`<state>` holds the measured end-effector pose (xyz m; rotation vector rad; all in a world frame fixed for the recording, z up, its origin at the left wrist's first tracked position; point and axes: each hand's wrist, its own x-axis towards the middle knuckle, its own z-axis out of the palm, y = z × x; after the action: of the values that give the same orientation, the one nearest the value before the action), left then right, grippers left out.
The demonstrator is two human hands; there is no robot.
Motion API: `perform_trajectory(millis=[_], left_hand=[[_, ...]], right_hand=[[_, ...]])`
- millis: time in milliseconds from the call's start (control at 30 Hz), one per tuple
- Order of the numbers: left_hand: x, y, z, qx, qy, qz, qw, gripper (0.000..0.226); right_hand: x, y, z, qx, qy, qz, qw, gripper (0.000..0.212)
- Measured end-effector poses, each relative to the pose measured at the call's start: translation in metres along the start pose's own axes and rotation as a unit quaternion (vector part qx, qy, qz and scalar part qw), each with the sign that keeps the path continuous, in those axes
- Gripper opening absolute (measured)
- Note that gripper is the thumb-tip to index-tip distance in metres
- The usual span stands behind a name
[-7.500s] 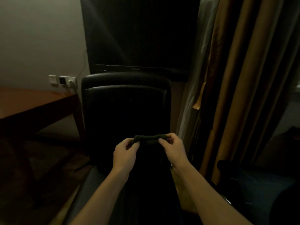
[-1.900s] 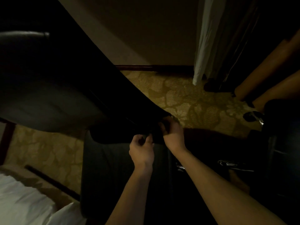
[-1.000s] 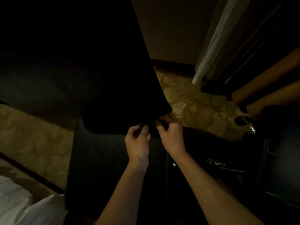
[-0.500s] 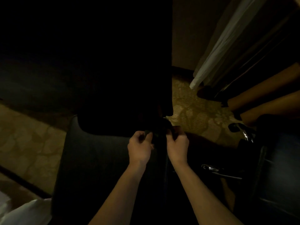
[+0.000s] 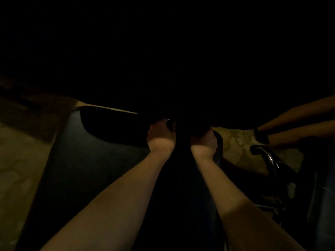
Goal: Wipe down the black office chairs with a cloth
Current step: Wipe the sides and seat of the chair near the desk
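The left hand (image 5: 160,134) reaches forward with its back toward the camera, fingers curled away into darkness at the junction where the chair's back meets its seat. Whether those fingers grip anything cannot be told; the scene is too dim. The right hand (image 5: 204,142) sits just beside it, also knuckles-up, its fingers hidden in the black gap ahead, so its grasp cannot be told either. A narrow dark strip lies between the two wrists. The cloth cannot be made out against the shadows.

The black office chair (image 5: 90,160) fills the middle: its seat spreads below and left of the forearms with a faint bluish sheen, and its backrest looms above as a nearly featureless black mass covering the upper frame. A thin pale edge runs along the backrest's lower left border.

To the right, patterned carpet (image 5: 235,144) shows in yellowish light, with a curved armrest (image 5: 268,156) of a second chair beside it. Paler floor lies on the far left.
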<state>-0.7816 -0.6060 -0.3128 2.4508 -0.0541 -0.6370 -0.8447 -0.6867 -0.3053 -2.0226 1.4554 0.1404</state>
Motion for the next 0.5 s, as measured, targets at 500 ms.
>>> perform_trajectory(millis=[500], left_hand=[[0.072, -0.134, -0.135, 0.113, 0.129, 0.127, 0.977, 0.025]], right_hand=[[-0.076, -0.138, 0.137, -0.206, 0.026, -0.189, 0.960, 0.026]])
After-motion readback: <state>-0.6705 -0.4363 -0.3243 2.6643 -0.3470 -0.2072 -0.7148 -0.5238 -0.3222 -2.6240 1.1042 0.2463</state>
